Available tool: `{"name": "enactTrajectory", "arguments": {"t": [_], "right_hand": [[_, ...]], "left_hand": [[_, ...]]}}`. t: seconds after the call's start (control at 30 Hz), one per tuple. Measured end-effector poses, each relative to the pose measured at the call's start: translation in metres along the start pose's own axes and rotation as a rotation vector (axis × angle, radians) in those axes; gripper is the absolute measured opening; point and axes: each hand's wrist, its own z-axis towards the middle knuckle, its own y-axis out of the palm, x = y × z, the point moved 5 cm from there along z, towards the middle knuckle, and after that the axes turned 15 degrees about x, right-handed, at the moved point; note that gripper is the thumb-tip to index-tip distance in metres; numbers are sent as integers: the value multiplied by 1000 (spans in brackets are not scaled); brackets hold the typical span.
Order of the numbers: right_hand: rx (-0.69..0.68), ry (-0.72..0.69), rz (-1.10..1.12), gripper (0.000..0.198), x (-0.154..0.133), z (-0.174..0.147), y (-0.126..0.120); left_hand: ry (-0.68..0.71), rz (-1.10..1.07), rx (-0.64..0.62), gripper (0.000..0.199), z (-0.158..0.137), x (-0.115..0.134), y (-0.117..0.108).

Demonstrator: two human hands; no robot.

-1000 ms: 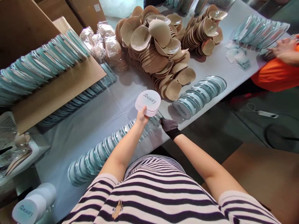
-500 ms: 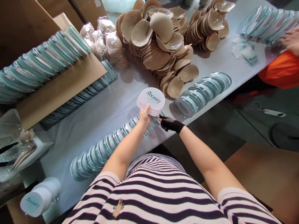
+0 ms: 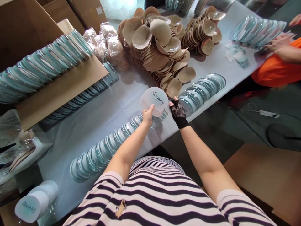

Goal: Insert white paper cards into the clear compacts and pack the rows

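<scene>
My left hand [image 3: 148, 115] grips a stack of rounded white cards [image 3: 154, 98], its thumb across the top card, printed "beauty". Beneath the stack, a row of clear teal-tinted cases [image 3: 103, 149] leans along the table's near side. My right hand [image 3: 178, 113], in a black dotted glove with bare fingertips, hovers just right of the cards. Its thumb and fingers are apart, and nothing shows in them. Right beside it, the near end of a second row of clear cases [image 3: 202, 91] is partly covered by the glove.
A heap of beige bra cups [image 3: 155, 56] fills the table's middle back. More cases [image 3: 47, 62] stand around a cardboard sheet [image 3: 70, 91] at left. White card stacks [image 3: 27, 208] sit lower left. Another person's hand [image 3: 279, 42] is near cases [image 3: 256, 31] at far right.
My right hand has moved up and right, away from the end of the near row, and its fingers now point upward. The card stack has shifted slightly right in my left hand.
</scene>
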Motion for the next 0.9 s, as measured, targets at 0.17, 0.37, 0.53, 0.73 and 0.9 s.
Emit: {"name": "enactTrajectory", "arguments": {"t": [0.17, 0.37, 0.53, 0.73, 0.9], "right_hand": [[103, -238, 38, 53, -44, -19, -4], [270, -133, 191, 42, -45, -44, -11], [365, -212, -144, 42, -9, -61, -58], [-138, -491, -404, 41, 2, -132, -53], [-396, -391, -564, 43, -14, -129, -12]], "left_hand": [[8, -29, 34, 28, -19, 17, -15], [-142, -104, 104, 33, -22, 29, -31], [-233, -236, 294, 32, -6, 44, -42], [-324, -250, 349, 40, 6, 32, -46], [-314, -248, 344, 44, 4, 27, -48]]}}
